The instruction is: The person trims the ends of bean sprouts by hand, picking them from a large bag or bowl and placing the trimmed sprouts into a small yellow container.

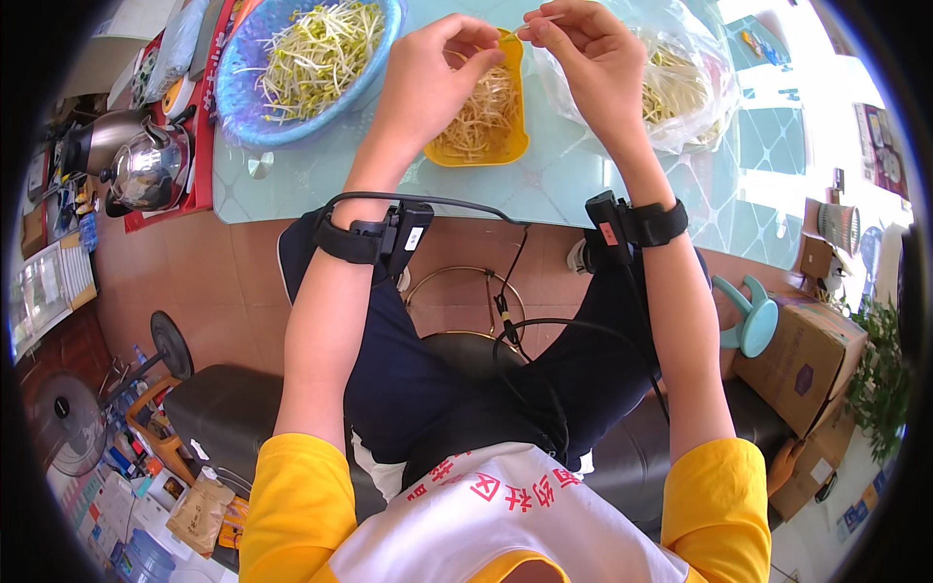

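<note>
Between the fingertips of my right hand [594,69] is a single bean sprout [538,26], its yellow-green end pointing left. My left hand [437,76] is close to that end, thumb and fingers a little apart with nothing visible between them. Below both hands lies a yellow plastic tray [519,131] holding thin, brownish sprout trimmings [477,116]. To the left, a blue basket [306,135] lined with clear plastic is heaped with bean sprouts [321,62]. A clear plastic bag [703,109] with more sprouts lies right of my right hand, partly hidden by it.
The glass-topped table [291,182] carries all these. At its left, a glass teapot [151,164] and a metal kettle [109,138] stand on a red surface. Straps with black devices circle both wrists; a black cable [437,198] crosses before the table edge. Cardboard boxes [798,350] stand right.
</note>
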`<action>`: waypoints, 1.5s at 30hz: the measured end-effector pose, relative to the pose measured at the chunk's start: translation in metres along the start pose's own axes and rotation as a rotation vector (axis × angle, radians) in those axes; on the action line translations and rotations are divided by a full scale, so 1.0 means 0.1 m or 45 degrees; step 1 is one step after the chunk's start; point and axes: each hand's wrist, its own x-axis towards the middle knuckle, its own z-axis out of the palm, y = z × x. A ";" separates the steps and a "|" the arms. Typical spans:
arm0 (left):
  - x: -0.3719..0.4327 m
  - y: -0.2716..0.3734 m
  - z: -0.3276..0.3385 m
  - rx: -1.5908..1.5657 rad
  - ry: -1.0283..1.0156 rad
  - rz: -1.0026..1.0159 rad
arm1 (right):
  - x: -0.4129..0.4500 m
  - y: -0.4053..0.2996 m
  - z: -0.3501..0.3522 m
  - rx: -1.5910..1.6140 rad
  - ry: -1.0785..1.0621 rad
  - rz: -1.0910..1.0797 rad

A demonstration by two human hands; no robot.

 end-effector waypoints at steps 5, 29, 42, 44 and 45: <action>-0.01 0.03 0.00 -0.024 0.017 0.015 | 0.00 -0.01 0.02 0.032 -0.017 0.027; 0.15 -0.29 -0.29 -0.465 0.650 -0.110 | 0.12 0.17 -0.91 -1.434 0.011 0.178; 0.17 -0.23 -0.41 -0.869 1.081 -0.291 | 0.14 0.05 -0.83 -1.483 -0.055 0.443; 0.17 -0.26 -0.41 -0.876 1.077 -0.294 | 0.14 0.04 -0.83 -1.548 0.021 0.319; 0.17 -0.25 -0.41 -0.884 1.072 -0.299 | 0.14 0.03 -0.84 -1.549 0.022 0.319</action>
